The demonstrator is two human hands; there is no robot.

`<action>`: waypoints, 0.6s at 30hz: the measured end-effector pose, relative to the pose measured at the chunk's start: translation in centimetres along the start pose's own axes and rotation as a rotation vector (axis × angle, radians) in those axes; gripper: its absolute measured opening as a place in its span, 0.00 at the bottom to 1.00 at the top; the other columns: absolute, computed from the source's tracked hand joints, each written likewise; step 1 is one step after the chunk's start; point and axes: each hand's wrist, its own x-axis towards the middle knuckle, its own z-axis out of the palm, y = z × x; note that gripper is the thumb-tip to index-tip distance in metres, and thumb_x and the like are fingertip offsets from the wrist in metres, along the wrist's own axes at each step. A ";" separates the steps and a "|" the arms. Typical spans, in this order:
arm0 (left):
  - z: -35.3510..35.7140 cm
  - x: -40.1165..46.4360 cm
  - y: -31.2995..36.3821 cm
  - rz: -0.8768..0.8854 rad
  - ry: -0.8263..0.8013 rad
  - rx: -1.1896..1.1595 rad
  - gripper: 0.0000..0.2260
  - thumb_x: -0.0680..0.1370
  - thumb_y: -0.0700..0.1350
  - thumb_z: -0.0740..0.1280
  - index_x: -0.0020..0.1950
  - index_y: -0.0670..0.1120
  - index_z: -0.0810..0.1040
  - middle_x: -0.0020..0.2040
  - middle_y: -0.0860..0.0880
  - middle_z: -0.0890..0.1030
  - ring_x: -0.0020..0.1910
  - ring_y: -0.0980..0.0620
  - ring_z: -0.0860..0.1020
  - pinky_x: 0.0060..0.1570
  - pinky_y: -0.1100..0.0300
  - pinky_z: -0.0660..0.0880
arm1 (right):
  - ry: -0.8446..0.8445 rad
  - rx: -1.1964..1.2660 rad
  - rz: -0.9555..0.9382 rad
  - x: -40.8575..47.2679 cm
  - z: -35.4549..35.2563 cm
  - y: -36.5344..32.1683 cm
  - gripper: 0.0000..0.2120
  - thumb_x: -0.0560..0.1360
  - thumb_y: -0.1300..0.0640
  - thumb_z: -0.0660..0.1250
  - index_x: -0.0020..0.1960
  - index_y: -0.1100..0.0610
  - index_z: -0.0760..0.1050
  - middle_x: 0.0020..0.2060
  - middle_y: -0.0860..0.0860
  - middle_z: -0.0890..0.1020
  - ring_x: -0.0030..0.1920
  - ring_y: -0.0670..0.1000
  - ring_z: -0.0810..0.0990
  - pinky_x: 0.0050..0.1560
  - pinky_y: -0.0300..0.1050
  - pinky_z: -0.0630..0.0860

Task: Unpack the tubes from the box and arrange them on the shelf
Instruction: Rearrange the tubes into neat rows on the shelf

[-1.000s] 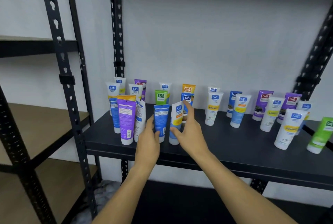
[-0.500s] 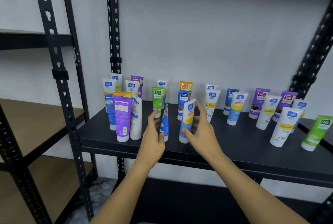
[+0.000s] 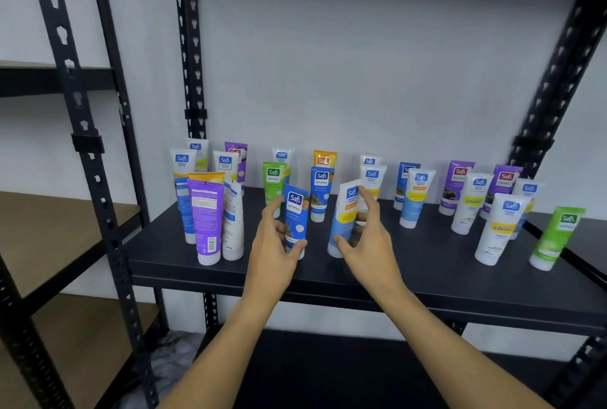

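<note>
Several Safi tubes stand cap-down on the dark shelf board (image 3: 410, 264). My left hand (image 3: 274, 246) grips a dark blue tube (image 3: 297, 211) near the front, thumb across its lower end and fingers behind it; its front label faces me. My right hand (image 3: 366, 237) holds a white and light blue tube (image 3: 345, 211) just to the right, thumb at its base and fingers curled round its right side. That tube leans slightly right. The box is out of view.
A tight cluster with a purple tube (image 3: 205, 221) stands at the shelf's front left. More tubes fill the back row and the right, ending at a green tube (image 3: 558, 237). Black perforated uprights (image 3: 88, 158) frame the shelf; a wooden-shelved rack (image 3: 49, 234) is on the left.
My left hand has turned the dark blue tube so its front label faces me. My right hand has shifted the white and blue tube to the right, away from it.
</note>
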 end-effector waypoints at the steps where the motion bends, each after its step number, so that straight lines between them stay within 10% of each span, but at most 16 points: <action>1: 0.4 0.1 0.3 0.009 -0.007 0.005 0.37 0.74 0.39 0.74 0.73 0.63 0.58 0.48 0.53 0.75 0.46 0.61 0.77 0.43 0.70 0.76 | 0.028 0.003 0.006 0.1 -0.6 0.3 0.44 0.73 0.63 0.74 0.77 0.40 0.53 0.63 0.40 0.74 0.62 0.44 0.77 0.61 0.47 0.79; 11: 6.8 0.6 3.6 0.035 -0.059 -0.012 0.39 0.75 0.41 0.73 0.74 0.66 0.54 0.63 0.52 0.73 0.58 0.57 0.78 0.46 0.71 0.78 | 0.240 -0.085 0.078 0.7 -7.8 4.0 0.45 0.73 0.65 0.74 0.76 0.36 0.53 0.66 0.48 0.75 0.61 0.49 0.78 0.59 0.55 0.80; 18: 10.2 0.6 4.5 0.064 -0.049 0.053 0.41 0.76 0.42 0.73 0.76 0.65 0.50 0.68 0.51 0.72 0.60 0.53 0.78 0.54 0.51 0.81 | 0.318 -0.174 0.117 0.6 -10.2 6.2 0.44 0.73 0.62 0.74 0.76 0.36 0.52 0.68 0.47 0.73 0.65 0.50 0.76 0.61 0.58 0.79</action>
